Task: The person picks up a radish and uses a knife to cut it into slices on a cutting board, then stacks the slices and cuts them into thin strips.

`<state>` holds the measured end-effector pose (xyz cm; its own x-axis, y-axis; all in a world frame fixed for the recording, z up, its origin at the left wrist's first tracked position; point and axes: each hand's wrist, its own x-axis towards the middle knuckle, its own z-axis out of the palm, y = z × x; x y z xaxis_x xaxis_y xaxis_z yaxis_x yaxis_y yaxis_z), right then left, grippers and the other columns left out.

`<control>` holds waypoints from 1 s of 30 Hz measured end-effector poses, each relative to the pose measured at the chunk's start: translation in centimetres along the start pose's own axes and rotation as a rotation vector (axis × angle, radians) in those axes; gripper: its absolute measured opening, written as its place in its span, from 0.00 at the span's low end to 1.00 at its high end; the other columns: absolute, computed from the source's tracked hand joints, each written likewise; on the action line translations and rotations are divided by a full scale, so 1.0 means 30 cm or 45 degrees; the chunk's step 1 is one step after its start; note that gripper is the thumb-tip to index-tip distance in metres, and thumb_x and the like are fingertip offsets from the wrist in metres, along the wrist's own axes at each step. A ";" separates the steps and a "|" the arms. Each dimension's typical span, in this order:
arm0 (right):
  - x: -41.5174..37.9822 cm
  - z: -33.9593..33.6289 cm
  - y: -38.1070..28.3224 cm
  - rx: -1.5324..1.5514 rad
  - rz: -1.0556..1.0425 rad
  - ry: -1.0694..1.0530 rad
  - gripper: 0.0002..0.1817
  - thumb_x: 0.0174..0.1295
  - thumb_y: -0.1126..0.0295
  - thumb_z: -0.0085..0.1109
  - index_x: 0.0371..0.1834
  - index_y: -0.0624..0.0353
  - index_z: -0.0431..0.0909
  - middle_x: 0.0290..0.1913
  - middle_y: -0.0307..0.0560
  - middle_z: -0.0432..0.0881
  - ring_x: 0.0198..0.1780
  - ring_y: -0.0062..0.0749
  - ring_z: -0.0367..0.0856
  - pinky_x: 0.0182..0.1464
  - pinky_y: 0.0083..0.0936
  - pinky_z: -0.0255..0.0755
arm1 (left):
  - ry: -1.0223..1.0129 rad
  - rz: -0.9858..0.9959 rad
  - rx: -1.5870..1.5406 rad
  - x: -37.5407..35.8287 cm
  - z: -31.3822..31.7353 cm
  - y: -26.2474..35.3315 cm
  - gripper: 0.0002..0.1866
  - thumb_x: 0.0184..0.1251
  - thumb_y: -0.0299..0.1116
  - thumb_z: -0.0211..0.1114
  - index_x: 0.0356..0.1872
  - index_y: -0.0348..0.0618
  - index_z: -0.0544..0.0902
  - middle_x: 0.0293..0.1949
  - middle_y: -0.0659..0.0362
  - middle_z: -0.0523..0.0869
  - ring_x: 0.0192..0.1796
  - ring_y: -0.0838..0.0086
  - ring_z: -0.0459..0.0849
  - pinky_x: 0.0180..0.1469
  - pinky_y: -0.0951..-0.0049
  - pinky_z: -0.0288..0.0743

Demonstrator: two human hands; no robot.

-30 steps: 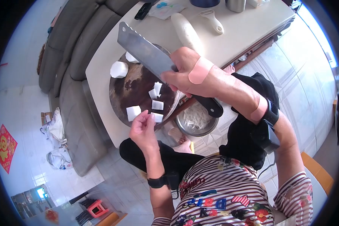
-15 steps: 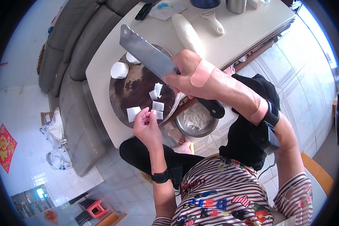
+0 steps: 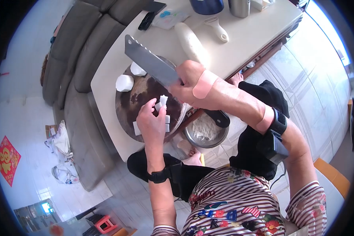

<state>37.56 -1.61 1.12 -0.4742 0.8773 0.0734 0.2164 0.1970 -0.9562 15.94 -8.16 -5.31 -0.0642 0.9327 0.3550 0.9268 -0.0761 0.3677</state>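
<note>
The right hand (image 3: pixel 188 84) grips a cleaver (image 3: pixel 151 63) raised over the round dark cutting board (image 3: pixel 135 96) on the pale surface (image 3: pixel 240 39), while the left hand (image 3: pixel 151 124) reaches its fingers (image 3: pixel 148 106) onto white radish pieces (image 3: pixel 161 103) beside it.

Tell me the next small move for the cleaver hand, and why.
Probably hold the cleaver up a moment. The right hand has it raised over the board, while the left hand lies on the board with its fingers among the white pieces, under the blade's path. Lowering seems safer once those fingers have gathered the pieces and curled back.
</note>
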 end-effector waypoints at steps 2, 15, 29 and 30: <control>-0.003 -0.004 -0.004 -0.012 -0.012 0.033 0.18 0.56 0.65 0.57 0.22 0.74 0.76 0.17 0.55 0.75 0.22 0.34 0.77 0.28 0.31 0.71 | -0.125 -0.069 -0.065 0.017 0.000 -0.007 0.14 0.55 0.24 0.69 0.45 0.36 0.85 0.33 0.53 0.87 0.32 0.71 0.85 0.39 0.70 0.79; -0.008 -0.009 -0.011 -0.002 -0.039 0.051 0.17 0.55 0.68 0.56 0.23 0.77 0.72 0.16 0.61 0.64 0.19 0.40 0.63 0.26 0.36 0.67 | -0.227 -0.030 -0.104 0.130 -0.002 -0.062 0.12 0.55 0.23 0.66 0.42 0.37 0.84 0.32 0.55 0.86 0.34 0.71 0.84 0.41 0.72 0.77; -0.018 -0.011 -0.024 -0.008 -0.057 0.075 0.19 0.55 0.66 0.57 0.22 0.78 0.71 0.17 0.65 0.65 0.20 0.44 0.65 0.28 0.37 0.68 | -0.653 -0.048 -0.359 0.172 -0.159 0.011 0.07 0.62 0.21 0.61 0.39 0.38 0.86 0.36 0.57 0.86 0.40 0.72 0.82 0.45 0.73 0.75; -0.016 -0.008 -0.019 -0.043 -0.040 0.065 0.19 0.56 0.67 0.57 0.22 0.78 0.70 0.17 0.64 0.63 0.20 0.42 0.63 0.27 0.37 0.67 | -0.654 -0.048 -0.358 0.167 -0.161 0.010 0.07 0.62 0.21 0.61 0.39 0.38 0.86 0.36 0.57 0.86 0.40 0.72 0.82 0.45 0.73 0.75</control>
<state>37.87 -2.02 1.71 -0.4369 0.8917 0.1183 0.2311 0.2384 -0.9433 14.11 -5.22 0.73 0.1571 0.9826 -0.0992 0.7890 -0.0645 0.6110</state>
